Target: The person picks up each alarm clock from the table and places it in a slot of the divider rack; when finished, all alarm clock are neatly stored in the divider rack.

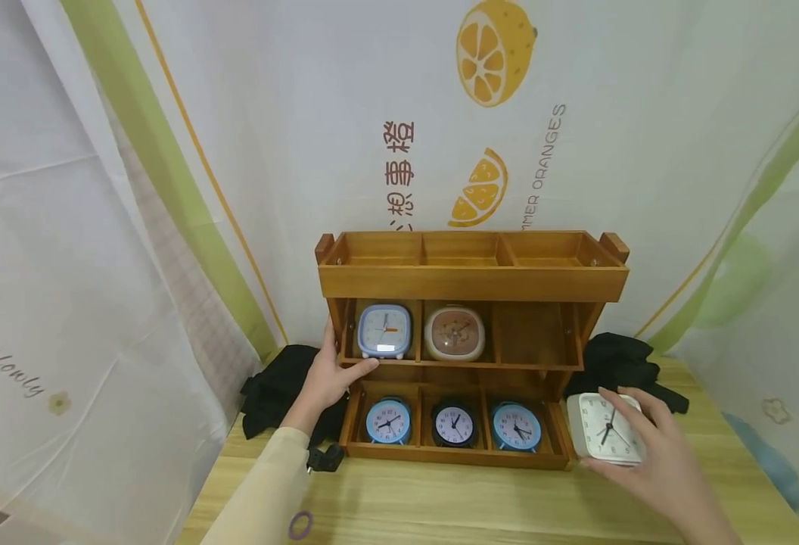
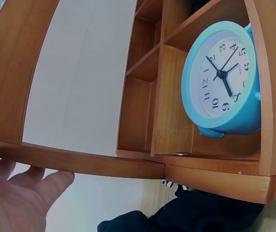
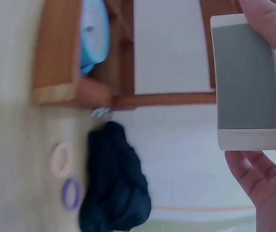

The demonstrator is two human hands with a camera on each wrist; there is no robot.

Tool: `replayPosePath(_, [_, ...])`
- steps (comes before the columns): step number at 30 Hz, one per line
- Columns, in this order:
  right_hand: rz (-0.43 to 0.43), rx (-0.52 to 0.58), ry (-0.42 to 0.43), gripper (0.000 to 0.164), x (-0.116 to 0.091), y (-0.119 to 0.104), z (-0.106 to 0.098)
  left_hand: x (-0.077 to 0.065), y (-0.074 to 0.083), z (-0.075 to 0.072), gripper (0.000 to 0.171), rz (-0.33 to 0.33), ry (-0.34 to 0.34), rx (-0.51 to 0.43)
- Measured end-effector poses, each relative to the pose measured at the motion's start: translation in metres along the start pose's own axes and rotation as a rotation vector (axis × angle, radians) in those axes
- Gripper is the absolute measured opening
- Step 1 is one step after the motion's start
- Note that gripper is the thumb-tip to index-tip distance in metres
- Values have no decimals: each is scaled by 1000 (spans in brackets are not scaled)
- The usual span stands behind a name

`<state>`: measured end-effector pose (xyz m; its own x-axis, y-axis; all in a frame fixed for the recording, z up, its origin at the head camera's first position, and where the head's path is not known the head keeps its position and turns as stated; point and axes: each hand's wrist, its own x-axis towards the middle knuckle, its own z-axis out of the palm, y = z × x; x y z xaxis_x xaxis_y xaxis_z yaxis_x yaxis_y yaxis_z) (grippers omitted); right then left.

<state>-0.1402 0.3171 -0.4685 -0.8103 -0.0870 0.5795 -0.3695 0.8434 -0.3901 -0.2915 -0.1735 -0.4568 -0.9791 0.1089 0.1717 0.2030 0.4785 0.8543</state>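
Observation:
A three-tier wooden shelf (image 1: 474, 284) with compartments stands against the curtain. My left hand (image 1: 326, 381) grips the left side of its middle tier, thumb along the front edge; in the left wrist view its fingers (image 2: 51, 186) reach behind the side panel. A white square alarm clock (image 1: 597, 431) is in my right hand (image 1: 668, 462), right of the bottom tier, dial towards the head camera. The right wrist view shows its grey panel (image 3: 246, 77). A blue-rimmed square clock (image 1: 384, 331) and a beige clock (image 1: 454, 333) sit in the middle tier, whose right compartment holds nothing.
In the bottom tier stand a light blue round clock (image 1: 388, 421), a black one (image 1: 453, 424) and another blue one (image 1: 517, 427). Black cloth lies on the table at the left (image 1: 284, 386) and right (image 1: 627, 371). A purple ring (image 3: 71, 194) and a pinkish ring (image 3: 61, 160) lie right of the shelf.

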Motion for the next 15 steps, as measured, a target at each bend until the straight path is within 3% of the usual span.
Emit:
replayPosePath(4, [-29,5,20,111,24,-12,4,1,-2,-1,124,-8,7,-9])
replayPosePath(15, [-43,8,29,108,64,-34,14,1,-2,1,124,4,2,-25])
